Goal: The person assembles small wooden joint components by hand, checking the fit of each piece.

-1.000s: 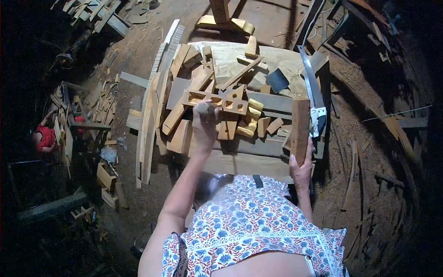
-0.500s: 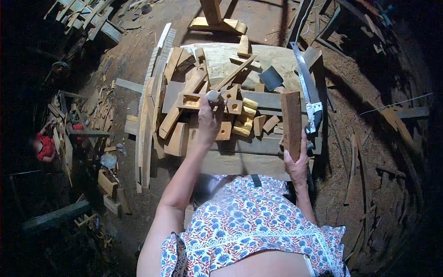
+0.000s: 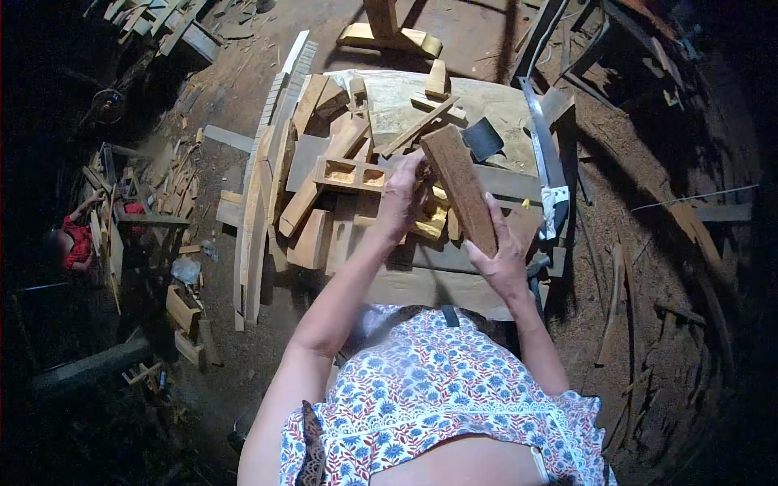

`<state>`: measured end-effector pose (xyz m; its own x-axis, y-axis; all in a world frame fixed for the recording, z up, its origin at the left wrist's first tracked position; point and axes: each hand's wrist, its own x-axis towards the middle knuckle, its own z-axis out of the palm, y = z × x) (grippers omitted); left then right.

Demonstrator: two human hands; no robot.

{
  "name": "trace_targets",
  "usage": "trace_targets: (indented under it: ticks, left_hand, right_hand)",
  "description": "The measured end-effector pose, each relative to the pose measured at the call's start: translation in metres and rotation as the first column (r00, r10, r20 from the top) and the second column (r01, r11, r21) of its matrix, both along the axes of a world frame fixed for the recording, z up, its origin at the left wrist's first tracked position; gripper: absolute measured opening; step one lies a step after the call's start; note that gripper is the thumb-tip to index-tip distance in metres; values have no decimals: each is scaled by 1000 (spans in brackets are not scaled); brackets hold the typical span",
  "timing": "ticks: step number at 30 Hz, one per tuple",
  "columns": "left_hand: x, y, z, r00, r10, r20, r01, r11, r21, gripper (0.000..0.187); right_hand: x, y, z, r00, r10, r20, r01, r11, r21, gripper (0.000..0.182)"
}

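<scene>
A thick brown wooden block [image 3: 460, 188] slants over the workbench [image 3: 421, 287], its top end leaning left. My right hand [image 3: 504, 261] grips the block's lower end, thumb on one side and fingers along the other. Beside the block's upper left side is my left hand [image 3: 399, 198], its fingers curled; what they hold is hidden. Just left of that hand lies a pale wooden piece with cut-out recesses [image 3: 340, 173]. A dark square plate [image 3: 483, 139] rests behind the block.
Wooden offcuts [image 3: 309, 240] are heaped on the bench's left half, beside long strips [image 3: 253, 235]. A handsaw [image 3: 545, 146] lies along the right edge. A person in red [image 3: 79, 243] is at the far left. Timber scraps litter the floor.
The brown block has swung left and tilted, carried by my right hand. My left hand has moved right towards it, and the round pale end seen in it earlier is now out of sight.
</scene>
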<state>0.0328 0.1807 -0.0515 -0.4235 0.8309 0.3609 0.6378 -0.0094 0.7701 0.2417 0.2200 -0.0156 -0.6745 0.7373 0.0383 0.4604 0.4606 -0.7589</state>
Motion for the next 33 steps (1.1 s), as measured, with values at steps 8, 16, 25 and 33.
trace_targets:
  ticks: [8, 16, 25, 33]
  left_hand:
    - [-5, 6, -5, 1000, 3, 2, -3, 1000, 19, 39]
    - [-6, 7, -8, 999, -28, 23, 28, 1000, -4, 36]
    - [17, -18, -19, 999, -50, -11, 49, 996, -69, 42]
    - [-3, -80, -11, 753, 153, 640, -250, 966, 64, 29]
  right_hand:
    - [-10, -12, 7, 955, -238, -177, 249, 968, 41, 93]
    - [-15, 2, 27, 942, -134, -308, 216, 943, 252, 84]
    - [5, -3, 2, 967, -205, -148, 186, 974, -131, 79]
    - [54, -12, -7, 936, -349, -32, 328, 904, -273, 76]
